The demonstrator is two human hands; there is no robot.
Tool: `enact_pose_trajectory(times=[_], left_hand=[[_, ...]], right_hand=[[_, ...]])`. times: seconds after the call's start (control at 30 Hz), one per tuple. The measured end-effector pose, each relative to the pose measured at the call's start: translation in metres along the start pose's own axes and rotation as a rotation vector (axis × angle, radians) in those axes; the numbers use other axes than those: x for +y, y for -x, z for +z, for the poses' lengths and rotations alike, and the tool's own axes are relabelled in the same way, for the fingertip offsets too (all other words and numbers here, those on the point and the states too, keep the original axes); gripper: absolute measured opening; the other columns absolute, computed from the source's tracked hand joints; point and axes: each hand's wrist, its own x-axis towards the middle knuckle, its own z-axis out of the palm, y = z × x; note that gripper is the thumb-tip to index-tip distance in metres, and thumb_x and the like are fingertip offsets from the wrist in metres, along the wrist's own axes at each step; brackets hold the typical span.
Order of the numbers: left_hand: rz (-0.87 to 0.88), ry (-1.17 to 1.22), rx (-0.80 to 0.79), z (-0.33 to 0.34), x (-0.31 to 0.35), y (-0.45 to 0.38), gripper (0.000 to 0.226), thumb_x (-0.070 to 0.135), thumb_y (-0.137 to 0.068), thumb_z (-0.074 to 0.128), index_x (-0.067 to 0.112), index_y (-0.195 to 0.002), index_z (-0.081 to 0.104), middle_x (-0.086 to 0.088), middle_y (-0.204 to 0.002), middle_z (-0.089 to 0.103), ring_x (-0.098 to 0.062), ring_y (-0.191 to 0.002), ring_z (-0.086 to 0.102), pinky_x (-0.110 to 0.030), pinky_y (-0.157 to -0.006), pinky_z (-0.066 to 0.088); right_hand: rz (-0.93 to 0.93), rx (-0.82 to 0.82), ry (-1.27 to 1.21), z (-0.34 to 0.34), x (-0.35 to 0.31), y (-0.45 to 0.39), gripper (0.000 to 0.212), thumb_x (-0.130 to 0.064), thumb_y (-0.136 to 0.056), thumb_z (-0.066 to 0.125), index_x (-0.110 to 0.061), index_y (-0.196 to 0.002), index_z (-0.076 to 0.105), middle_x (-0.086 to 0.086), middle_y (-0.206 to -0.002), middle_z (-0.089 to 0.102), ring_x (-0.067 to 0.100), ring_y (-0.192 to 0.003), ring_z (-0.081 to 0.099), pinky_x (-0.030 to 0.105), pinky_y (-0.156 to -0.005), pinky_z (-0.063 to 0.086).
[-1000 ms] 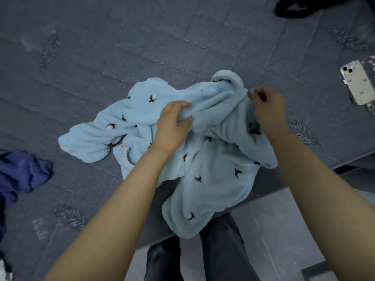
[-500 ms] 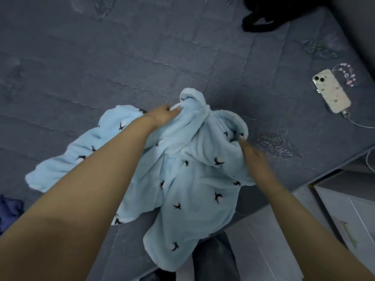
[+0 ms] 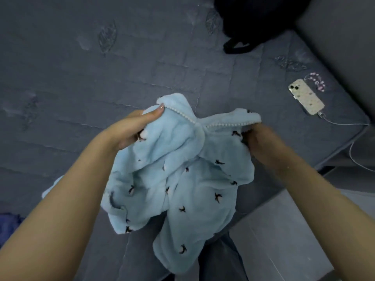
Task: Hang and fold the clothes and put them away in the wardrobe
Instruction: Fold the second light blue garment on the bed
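A light blue fleece garment (image 3: 182, 179) with small dark embroidered motifs and a row of pearl-like beads along its neckline hangs bunched over the near edge of the grey quilted bed (image 3: 101, 78). My left hand (image 3: 134, 126) grips the left end of the beaded edge, thumb on top. My right hand (image 3: 257, 138) holds the right end of that edge, its fingers tucked under the fabric. The lower part of the garment drapes down over my legs.
A phone (image 3: 306, 96) in a patterned case lies on the bed at the right, with a white cable (image 3: 353, 142) and a beaded charm (image 3: 317, 82). A black bag (image 3: 253, 23) sits at the top. A dark blue cloth (image 3: 8, 222) shows at the left edge.
Both hands have shifted to the beaded neckline and lifted it, spreading it between them. The garment has been drawn off the bed toward me.
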Motion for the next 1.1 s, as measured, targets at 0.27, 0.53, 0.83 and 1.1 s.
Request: enact_pose_trajectory(times=[0.27,0.53,0.83,1.1], left_hand=[[0.258,0.318,0.020,0.008,0.104,0.155,0.054,0.044,-0.084,0.066,0.010,-0.126,0.061,-0.019,-0.119,0.067,-0.031,-0.111,0.066,-0.041,-0.088,0.055],[0.391,0.290,0.063,0.001,0.194,0.312,0.048,0.041,-0.092,0.060,0.010,-0.128,0.061,-0.018,-0.123,0.065,-0.033,-0.114,0.063,-0.050,-0.102,0.045],[1.101,-0.751,0.507,0.024,0.286,0.412,0.048,0.044,-0.093,0.059,0.019,-0.057,0.040,0.010,-0.049,0.031,-0.005,-0.046,0.027,-0.026,-0.045,0.022],[0.900,-0.608,0.206,0.097,0.290,0.374,0.066,0.048,-0.071,0.080,0.030,-0.120,0.039,0.009,-0.111,0.052,-0.006,-0.097,0.057,-0.017,-0.076,0.049]], right_hand=[[0.143,-0.366,0.053,0.083,-0.098,0.139,0.055,-0.048,-0.100,0.030,-0.013,-0.135,0.056,0.011,-0.134,0.060,0.025,-0.121,0.059,0.033,-0.089,0.055],[-0.051,-0.382,0.271,0.157,-0.126,0.295,0.047,-0.024,-0.085,0.073,-0.003,-0.125,0.061,0.017,-0.122,0.067,0.028,-0.109,0.066,0.035,-0.086,0.056],[-0.614,-0.091,0.542,0.130,-0.297,0.454,0.034,-0.034,-0.079,0.074,-0.009,-0.102,0.075,0.018,-0.101,0.073,0.026,-0.086,0.072,0.031,-0.066,0.057],[-0.839,-0.061,0.303,0.139,-0.379,0.524,0.044,-0.029,-0.080,0.067,0.002,-0.112,0.063,0.018,-0.099,0.070,0.025,-0.083,0.069,0.033,-0.072,0.058]])
